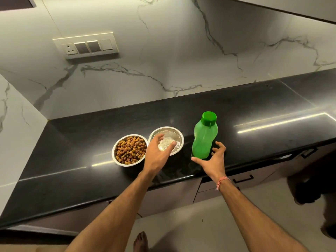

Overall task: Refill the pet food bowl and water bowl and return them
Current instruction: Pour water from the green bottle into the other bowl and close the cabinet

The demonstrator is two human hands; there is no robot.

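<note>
Two steel bowls stand side by side on the black counter (72,160). The food bowl (129,150) on the left is full of brown kibble. Water fills the water bowl (173,137) to its right. My left hand (157,154) hovers over the near left rim of the water bowl, fingers spread and holding nothing. A green bottle (204,136) with its cap closed stands upright to the right of the bowls. Just in front of the bottle's base is my right hand (212,160), fingers spread wide, its thumb close to the base but not gripping it.
A marble wall backs the counter, with a switch plate (86,45) up on the left. Drawers with dark handles (243,179) run under the counter edge. My bare foot (141,241) stands on the tiled floor. A dark shape (312,180) lies low on the right.
</note>
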